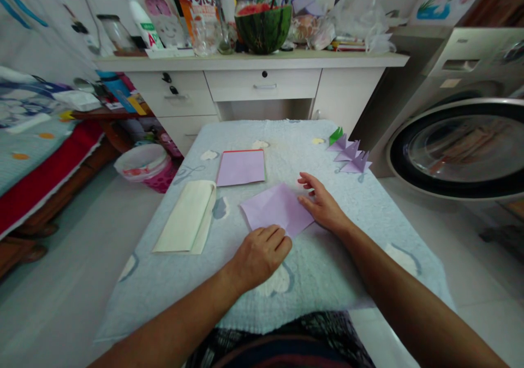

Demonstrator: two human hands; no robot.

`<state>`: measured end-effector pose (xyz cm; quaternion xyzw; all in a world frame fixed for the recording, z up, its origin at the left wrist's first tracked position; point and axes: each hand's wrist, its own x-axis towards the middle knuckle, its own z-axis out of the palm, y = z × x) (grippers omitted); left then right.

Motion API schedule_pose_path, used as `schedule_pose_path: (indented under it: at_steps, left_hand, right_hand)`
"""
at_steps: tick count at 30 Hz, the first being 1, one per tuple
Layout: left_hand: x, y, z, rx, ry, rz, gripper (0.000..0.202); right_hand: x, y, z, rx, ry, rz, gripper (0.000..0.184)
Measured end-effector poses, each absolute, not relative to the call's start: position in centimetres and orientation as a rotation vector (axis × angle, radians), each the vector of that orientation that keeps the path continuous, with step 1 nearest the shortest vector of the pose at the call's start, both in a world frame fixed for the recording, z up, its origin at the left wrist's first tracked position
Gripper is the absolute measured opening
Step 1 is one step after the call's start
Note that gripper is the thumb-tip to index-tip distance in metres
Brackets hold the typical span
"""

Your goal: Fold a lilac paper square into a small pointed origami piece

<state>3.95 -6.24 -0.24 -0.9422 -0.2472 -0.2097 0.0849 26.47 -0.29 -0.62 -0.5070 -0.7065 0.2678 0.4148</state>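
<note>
A lilac sheet of paper (277,208), partly folded, lies on the table's pale blue cloth (327,269). My left hand (262,252) rests on its near edge with the fingers curled under, pressing the paper down. At the sheet's right corner my right hand (323,203) lies flat, fingers stretched out. A stack of lilac paper squares (241,167) sits just beyond. Several folded paper pieces (351,154), lilac with one green, lie at the far right of the table.
A cream folded sheet (187,217) lies at the left of the table. Behind stand a white desk (262,84) with a halved watermelon (264,27), a washing machine (462,144) at right, and a pink bin (145,166) and a bed (36,155) at left.
</note>
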Motion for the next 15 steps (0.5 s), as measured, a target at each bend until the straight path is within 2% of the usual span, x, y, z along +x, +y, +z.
schedule_pose_path:
  at_steps: [3,7,10,15]
  left_hand:
    - [3.9,-6.2,-0.5,-2.823,-0.773,-0.634,0.02]
    - [4.0,-6.0,-0.8,-2.868,-0.825,-0.628,0.015]
    - [4.0,-5.9,-0.8,-2.926,-0.923,-0.646,0.015]
    - [3.7,-5.5,-0.8,-3.014,-1.097,-0.846,0.013]
  right_hand:
    - [27.0,-1.4,1.4,-1.233,-2.006,0.53,0.03]
    - [26.6,-3.6,3.6,-1.267,-2.399,0.482,0.036]
    - [26.1,-4.8,3.2,-1.273,-2.53,0.422,0.037]
    - [26.5,-5.4,0.5,-1.304,-2.449,0.298,0.018]
